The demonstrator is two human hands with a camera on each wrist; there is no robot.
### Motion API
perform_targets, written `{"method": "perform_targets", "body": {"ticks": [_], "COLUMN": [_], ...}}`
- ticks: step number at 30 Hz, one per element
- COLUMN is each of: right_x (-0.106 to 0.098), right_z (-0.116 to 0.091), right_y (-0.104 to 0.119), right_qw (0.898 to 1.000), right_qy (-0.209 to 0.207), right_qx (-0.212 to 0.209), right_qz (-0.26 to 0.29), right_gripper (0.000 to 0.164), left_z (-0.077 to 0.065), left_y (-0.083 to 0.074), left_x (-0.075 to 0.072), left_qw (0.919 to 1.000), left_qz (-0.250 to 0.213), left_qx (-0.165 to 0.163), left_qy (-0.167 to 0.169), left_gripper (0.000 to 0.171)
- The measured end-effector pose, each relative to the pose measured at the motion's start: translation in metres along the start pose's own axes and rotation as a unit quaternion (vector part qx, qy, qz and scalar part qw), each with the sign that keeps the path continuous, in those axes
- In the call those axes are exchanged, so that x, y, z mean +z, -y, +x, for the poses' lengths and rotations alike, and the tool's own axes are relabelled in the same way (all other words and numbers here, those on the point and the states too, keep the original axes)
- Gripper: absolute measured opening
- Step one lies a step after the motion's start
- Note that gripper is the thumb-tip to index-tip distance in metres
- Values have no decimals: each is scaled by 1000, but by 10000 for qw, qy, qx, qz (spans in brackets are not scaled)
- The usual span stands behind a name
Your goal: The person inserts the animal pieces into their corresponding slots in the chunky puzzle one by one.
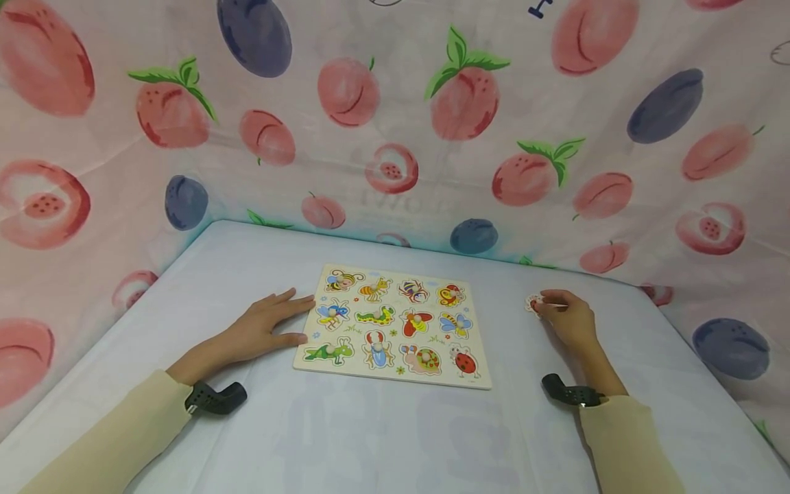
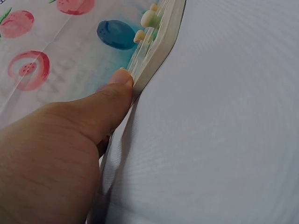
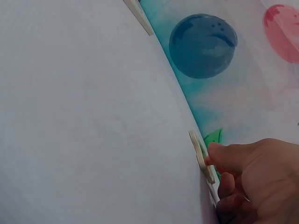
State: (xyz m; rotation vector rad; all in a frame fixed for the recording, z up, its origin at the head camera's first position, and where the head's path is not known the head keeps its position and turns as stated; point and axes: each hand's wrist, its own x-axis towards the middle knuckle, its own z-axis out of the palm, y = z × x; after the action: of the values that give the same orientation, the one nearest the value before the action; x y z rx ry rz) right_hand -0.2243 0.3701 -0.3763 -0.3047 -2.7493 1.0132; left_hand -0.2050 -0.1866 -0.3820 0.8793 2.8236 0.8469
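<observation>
A wooden knob puzzle board (image 1: pixel 395 376) with pictures of bugs lies flat on the white table. Most of its pieces carry a small round peg; the ladybug picture (image 1: pixel 464 361) at the lower right corner shows none. My left hand (image 1: pixel 262 328) rests at the board's left edge with fingers straight, and in the left wrist view the thumb (image 2: pixel 110 95) touches the board's side. Right of the board, my right hand (image 1: pixel 570 319) pinches a small red-and-white puzzle piece (image 1: pixel 532 304) by its peg. In the right wrist view this puzzle piece (image 3: pixel 201 156) shows edge-on, close over the table.
A white cloth covers the table (image 1: pixel 370 439). Behind it and at both sides hangs a curtain (image 1: pixel 395 89) printed with peaches and dark plums. Each wrist wears a black strap, the left strap (image 1: pixel 216 398) and the right strap (image 1: pixel 570 392), over beige sleeves.
</observation>
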Motion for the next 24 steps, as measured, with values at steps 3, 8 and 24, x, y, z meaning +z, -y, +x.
{"method": "perform_targets", "body": {"ticks": [3,8,24], "right_x": [2,5,9], "right_z": [1,4,4], "right_y": [-1,-5,-5], "right_qw": [10000,9996,9976], "right_qy": [-34,-109,-382], "right_qx": [-37,-57,-372], "right_qz": [-38,-254,-451], "right_gripper": [35,33,29], "left_z": [0,0,-1], "left_y": [0,-1,-5], "left_x": [0,0,-2], "left_qw": [10000,10000,10000], "left_qz": [-8,21,-30], "left_qx": [2,-29,9], "left_qy": [-10,49,11], "left_gripper": [71,70,69]}}
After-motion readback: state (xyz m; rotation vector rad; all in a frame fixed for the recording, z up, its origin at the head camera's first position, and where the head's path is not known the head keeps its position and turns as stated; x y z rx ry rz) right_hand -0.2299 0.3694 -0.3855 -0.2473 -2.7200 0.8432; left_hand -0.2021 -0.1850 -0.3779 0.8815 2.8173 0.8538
